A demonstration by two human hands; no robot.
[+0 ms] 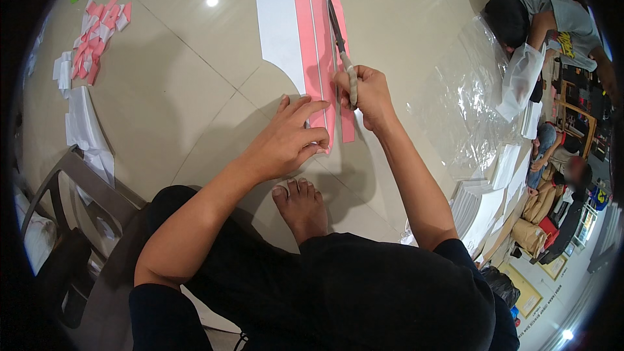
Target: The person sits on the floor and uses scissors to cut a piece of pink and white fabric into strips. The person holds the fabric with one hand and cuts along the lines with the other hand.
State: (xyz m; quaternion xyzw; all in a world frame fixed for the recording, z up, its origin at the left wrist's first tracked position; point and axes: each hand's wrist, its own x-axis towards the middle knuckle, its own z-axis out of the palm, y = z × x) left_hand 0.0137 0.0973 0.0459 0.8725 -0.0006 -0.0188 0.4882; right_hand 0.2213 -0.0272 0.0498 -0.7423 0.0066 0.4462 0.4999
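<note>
- Lying on the tiled floor (201, 114) is a pink sheet (305, 32) with white lines, right by a curved white sheet (278, 26).
- Scissors (344, 52) lie along the pink, their tips pointing away from the person.
- The right hand (373, 99) has its grip wrapped around the scissors' handles.
- The left hand (286, 136) rests on the near end of the pink sheet, some fingers spread; I cannot tell if its grip pinches the edge.
- A bare foot (303, 211) is close by.
- Pink and white scraps (97, 39) lie far left; clear plastic (465, 91) lies right.
</note>
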